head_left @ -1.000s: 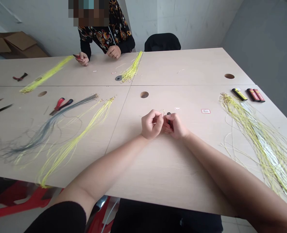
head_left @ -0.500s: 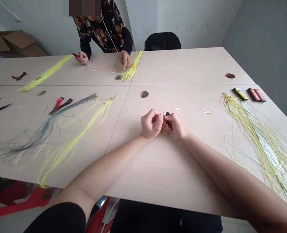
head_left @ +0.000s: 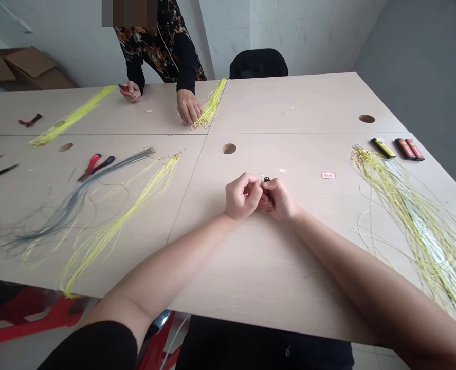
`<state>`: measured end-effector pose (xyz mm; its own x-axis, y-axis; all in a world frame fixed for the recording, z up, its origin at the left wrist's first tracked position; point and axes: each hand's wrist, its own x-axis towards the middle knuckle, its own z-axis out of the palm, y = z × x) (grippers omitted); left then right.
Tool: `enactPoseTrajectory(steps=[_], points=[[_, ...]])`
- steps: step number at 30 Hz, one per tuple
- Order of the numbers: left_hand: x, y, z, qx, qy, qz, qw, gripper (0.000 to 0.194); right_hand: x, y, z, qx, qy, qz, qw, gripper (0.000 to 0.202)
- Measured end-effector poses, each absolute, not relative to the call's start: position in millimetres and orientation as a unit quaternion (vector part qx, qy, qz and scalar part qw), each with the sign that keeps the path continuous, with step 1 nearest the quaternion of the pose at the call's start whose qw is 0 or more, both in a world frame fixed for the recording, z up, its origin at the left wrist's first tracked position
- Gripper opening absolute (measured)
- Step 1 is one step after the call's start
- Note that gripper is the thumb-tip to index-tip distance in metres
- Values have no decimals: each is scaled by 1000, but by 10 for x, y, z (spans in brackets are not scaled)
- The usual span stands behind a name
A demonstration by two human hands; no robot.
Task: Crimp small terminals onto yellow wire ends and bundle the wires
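Note:
My left hand [head_left: 243,196] is closed in a pinch near the table's middle, thumb against forefinger. A tiny yellowish fish hook or line end [head_left: 262,177] sticks up at its fingertips; its exact shape is too small to tell. Touching it or nearly so, my right hand [head_left: 281,200] is wrapped round a short black stick-like tool [head_left: 267,181], its thumb on the side and the lower part hidden by fingers. To the right lies a bundle of yellow lines [head_left: 401,210] with small gold hooks at its far end, over a whitish strip.
Left of my arms lie yellow lines [head_left: 135,203], a grey-blue line bundle [head_left: 81,192] and red-and-black pliers [head_left: 94,165]. Yellow-and-black [head_left: 383,148] and red [head_left: 408,149] cylinders, perhaps lighters, lie far right. Opposite, a co-worker's hand [head_left: 189,107] touches another yellow bundle [head_left: 211,105].
My hands stay together, shifted very slightly to the right in the picture. The co-worker's hand on the line bundle has moved left and towards me.

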<state>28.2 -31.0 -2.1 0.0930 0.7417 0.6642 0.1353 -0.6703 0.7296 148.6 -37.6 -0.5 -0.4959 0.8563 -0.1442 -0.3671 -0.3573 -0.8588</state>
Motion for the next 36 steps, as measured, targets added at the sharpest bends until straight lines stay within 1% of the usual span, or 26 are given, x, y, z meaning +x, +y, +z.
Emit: enactPoseTrajectory(steps=[9,17,21,26,32,36], points=[[278,-314,-29,700,302,589,267,26,1479,-385,16,-309,-400,762,406,31],[278,-313,-36,695,305,589,277,31,1481,-381,15,-312,-400,763,400,32],[277,-314,-37,693,310,588,279,31,1484,-382,11,-311,-400,764,399,35],[277,-312,-47,697,298,591,276,27,1484,-388,12,-308,-407,751,419,39],[274,-304,-40,693,307,602,250,30,1470,-382,31,-330,-406,750,404,31],[269,-292,-36,695,306,609,230,28,1462,-392,54,-340,-397,745,414,29]])
